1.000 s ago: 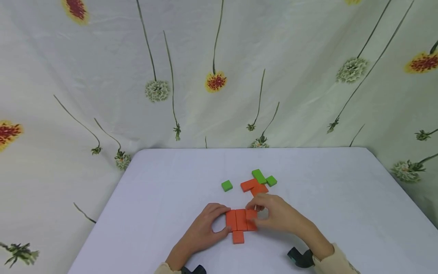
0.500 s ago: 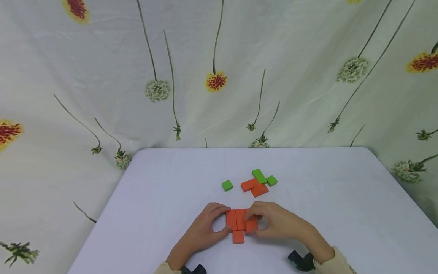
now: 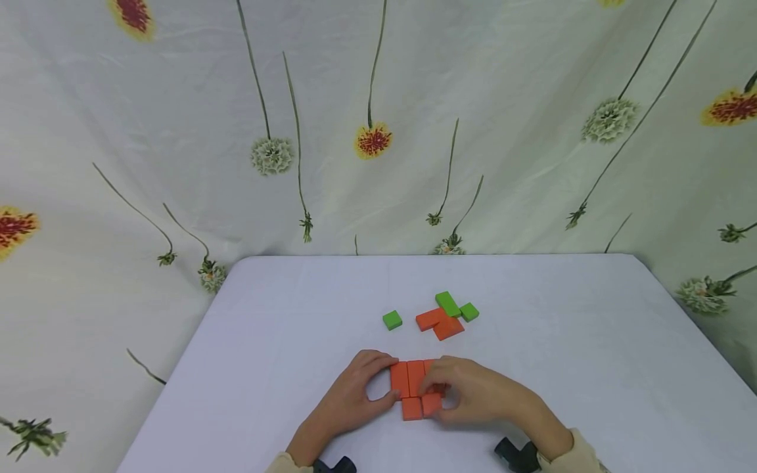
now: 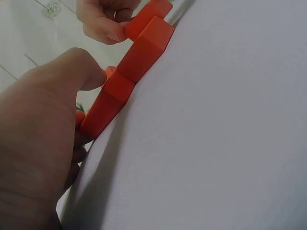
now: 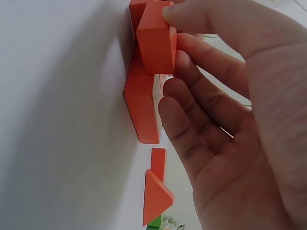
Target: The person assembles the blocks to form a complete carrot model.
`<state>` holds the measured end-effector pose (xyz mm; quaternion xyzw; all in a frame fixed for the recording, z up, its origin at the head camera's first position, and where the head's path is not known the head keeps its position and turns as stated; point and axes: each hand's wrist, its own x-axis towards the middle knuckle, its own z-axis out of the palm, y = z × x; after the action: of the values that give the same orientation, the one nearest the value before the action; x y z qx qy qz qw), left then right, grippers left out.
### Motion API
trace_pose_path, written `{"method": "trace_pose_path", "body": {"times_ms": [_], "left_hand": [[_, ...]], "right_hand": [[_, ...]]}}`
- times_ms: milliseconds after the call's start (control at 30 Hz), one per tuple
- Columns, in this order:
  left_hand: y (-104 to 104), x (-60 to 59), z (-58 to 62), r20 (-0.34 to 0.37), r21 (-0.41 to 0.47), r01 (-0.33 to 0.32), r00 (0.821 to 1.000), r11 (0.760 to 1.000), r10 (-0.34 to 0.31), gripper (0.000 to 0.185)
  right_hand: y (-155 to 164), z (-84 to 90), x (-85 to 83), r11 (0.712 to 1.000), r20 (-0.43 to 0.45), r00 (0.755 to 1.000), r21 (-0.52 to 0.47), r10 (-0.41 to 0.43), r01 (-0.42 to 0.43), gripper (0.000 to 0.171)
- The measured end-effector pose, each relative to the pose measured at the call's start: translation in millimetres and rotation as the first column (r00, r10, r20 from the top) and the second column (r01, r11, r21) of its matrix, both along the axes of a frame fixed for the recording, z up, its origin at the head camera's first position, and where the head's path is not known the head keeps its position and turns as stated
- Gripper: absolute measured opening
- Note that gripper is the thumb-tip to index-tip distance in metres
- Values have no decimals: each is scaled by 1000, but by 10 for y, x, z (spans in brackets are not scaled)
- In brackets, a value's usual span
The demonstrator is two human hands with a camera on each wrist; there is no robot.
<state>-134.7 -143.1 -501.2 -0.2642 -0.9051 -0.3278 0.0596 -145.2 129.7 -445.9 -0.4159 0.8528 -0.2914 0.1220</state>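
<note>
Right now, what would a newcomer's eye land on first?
Both hands meet at a cluster of orange blocks near the table's front edge: the left hand braces its side, the right hand pinches a small orange block. Behind lie loose green and orange pieces.

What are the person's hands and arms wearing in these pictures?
Both hands are bare: the left hand and right hand have no gloves or rings visible. Cream-coloured sleeves cover the forearms, and a black wrist-mounted device sits at each wrist.

Even, bright, soft light — faint shadows, blurred wrist close-ups — no glare.
</note>
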Motion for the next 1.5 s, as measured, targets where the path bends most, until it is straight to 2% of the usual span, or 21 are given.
{"method": "trace_pose_path", "body": {"times_ms": [500,900,1067,1300,1500], "left_hand": [[-12,21,-15,4,18,-5,1000,1000,5,46],[-13,18,0,8,9,-6,1000,1000,6,46],[-16,15,4,-4,11,-2,1000,1000,2,46],[-13,13,6,-18,14,4,1000,1000,-3,46],[-5,7,-5,-10,16,4,1000,1000,-3,46]], "right_hand": [[-51,-32,8,997,-20,1000,74,-12,13,24],[-49,-20,5,997,-10,1000,78,-17,18,23],[-44,-14,2,999,-23,1000,46,-15,16,21],[-34,0,-38,995,-105,990,-3,-96,96,23],[-41,3,-126,978,-193,959,-38,-210,206,25]]}}
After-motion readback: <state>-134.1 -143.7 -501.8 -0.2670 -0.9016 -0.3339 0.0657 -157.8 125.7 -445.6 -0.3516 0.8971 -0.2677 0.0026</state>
